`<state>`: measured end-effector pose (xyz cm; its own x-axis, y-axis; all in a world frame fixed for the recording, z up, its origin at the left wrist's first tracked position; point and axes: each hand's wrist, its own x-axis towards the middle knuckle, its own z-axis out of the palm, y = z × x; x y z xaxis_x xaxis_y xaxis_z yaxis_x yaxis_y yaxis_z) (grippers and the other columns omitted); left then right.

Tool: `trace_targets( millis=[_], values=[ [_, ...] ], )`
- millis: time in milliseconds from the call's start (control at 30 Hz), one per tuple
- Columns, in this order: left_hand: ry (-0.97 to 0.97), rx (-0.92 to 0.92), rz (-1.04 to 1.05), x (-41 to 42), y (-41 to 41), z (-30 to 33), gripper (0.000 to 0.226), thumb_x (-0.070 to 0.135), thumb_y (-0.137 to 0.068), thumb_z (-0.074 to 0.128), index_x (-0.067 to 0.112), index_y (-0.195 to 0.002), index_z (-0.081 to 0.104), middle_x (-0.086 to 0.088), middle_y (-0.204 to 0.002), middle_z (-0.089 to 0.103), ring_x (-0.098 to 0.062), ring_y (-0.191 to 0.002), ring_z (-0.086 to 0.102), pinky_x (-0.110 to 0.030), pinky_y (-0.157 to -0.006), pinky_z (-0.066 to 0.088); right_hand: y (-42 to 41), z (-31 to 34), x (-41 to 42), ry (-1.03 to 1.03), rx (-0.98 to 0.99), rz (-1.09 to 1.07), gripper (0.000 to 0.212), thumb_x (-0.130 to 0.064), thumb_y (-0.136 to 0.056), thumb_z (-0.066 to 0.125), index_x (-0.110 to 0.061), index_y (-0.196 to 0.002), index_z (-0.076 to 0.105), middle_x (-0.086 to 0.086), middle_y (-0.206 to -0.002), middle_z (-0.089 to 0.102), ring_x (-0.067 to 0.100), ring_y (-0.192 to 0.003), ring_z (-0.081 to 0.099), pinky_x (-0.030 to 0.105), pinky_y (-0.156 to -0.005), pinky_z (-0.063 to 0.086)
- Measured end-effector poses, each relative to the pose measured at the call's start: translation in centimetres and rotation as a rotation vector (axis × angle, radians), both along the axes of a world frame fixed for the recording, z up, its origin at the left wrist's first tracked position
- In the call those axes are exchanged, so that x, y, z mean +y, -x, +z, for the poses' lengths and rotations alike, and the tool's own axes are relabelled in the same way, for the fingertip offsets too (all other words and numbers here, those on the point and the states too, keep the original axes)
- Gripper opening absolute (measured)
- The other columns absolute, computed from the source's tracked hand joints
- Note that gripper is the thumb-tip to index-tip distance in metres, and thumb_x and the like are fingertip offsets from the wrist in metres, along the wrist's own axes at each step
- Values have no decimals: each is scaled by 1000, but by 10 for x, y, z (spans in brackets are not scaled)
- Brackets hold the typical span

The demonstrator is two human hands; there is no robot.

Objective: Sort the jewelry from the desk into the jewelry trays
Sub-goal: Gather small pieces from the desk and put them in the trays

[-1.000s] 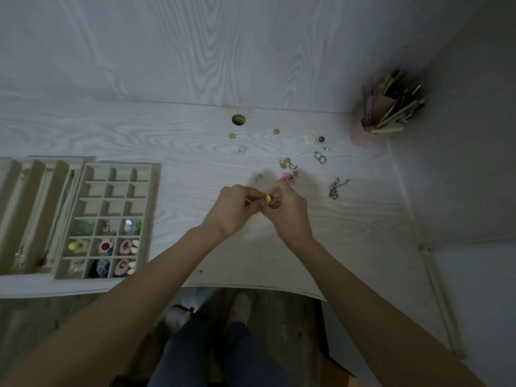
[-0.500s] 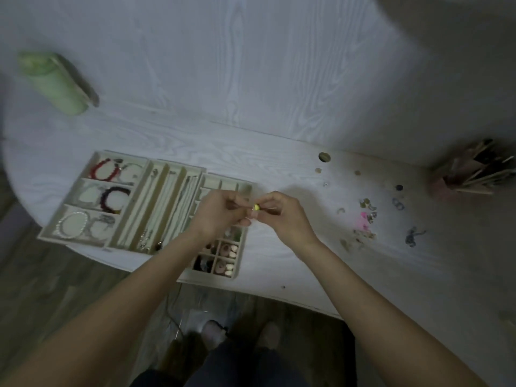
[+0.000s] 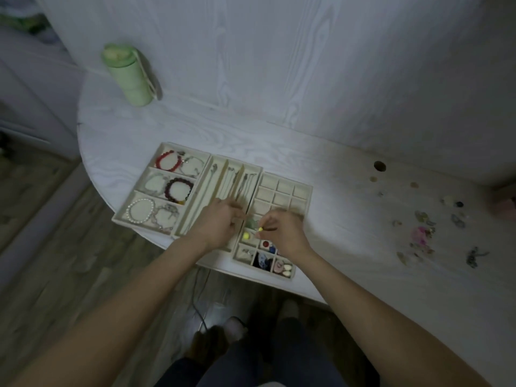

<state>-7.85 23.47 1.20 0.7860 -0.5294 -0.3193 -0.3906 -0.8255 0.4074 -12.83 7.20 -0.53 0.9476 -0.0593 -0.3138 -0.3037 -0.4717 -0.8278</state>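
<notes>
Three beige jewelry trays lie side by side on the white desk: a bracelet tray (image 3: pixel 145 174), a necklace tray (image 3: pixel 208 180) and a grid tray (image 3: pixel 303 188) of small cells. My right hand (image 3: pixel 282 233) hovers over the grid tray and pinches a small yellow earring (image 3: pixel 260 229). A matching yellow earring (image 3: pixel 246 235) lies in a cell just left of it. My left hand (image 3: pixel 217 224) is blurred, over the seam between the necklace tray and grid tray; its fingers are loosely curled and nothing shows in them. Loose jewelry (image 3: pixel 421 236) is scattered at the desk's right.
A green bottle (image 3: pixel 128 75) stands at the back left near the wall. A cable hole (image 3: pixel 379 166) is in the desk at the back right. The rounded front edge of the desk (image 3: pixel 335 219) runs just below the trays; my legs and the wooden floor are beneath.
Both hands travelled left from the loose jewelry to the grid tray. They were joined on the yellow earring; now they are apart, with the right hand alone pinching it.
</notes>
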Motion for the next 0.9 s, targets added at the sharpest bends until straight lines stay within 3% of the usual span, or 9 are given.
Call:
trace_targets(
  millis=[67, 167, 367, 733, 900],
  values=[
    [-87, -35, -72, 3, 1, -2, 42, 10, -91, 47, 29, -128, 57, -1, -145, 36, -25, -132, 32, -37, -103, 33, 0, -7, 6, 67, 20, 49, 11, 2, -80, 72, -6, -79, 64, 0, -76, 60, 20, -83, 63, 37, -80, 55],
    [-204, -83, -156, 5, 3, -3, 44, 18, -92, 49, 31, -134, 50, -2, -147, 26, -24, -135, 23, -37, -105, 28, 1, -14, 10, 188, 29, 102, 16, 4, -81, 68, -11, -76, 63, 7, -83, 63, 22, -84, 63, 36, -78, 55],
    [-203, -153, -191, 8, 9, -6, 46, 22, -88, 58, 35, -132, 53, 0, -147, 23, -20, -135, 20, -36, -106, 25, -3, -14, 20, 479, 16, 323, 17, 2, -83, 62, -14, -82, 61, 9, -98, 61, 21, -90, 60, 37, -80, 52],
    [-172, -221, -215, 7, 12, -11, 37, 23, -89, 55, 32, -124, 61, 2, -146, 29, -19, -133, 24, -34, -103, 26, -8, -14, 21, 531, 49, 356, 10, 2, -83, 63, -7, -87, 67, 11, -100, 63, 23, -92, 61, 36, -82, 51],
    [-185, -176, -210, 5, 10, -13, 42, 22, -88, 54, 35, -128, 55, 2, -145, 29, -19, -134, 23, -35, -104, 25, -9, -17, 28, 651, 35, 353, 17, 7, -84, 61, -5, -94, 67, 12, -110, 52, 26, -93, 59, 36, -80, 52]
  ],
)
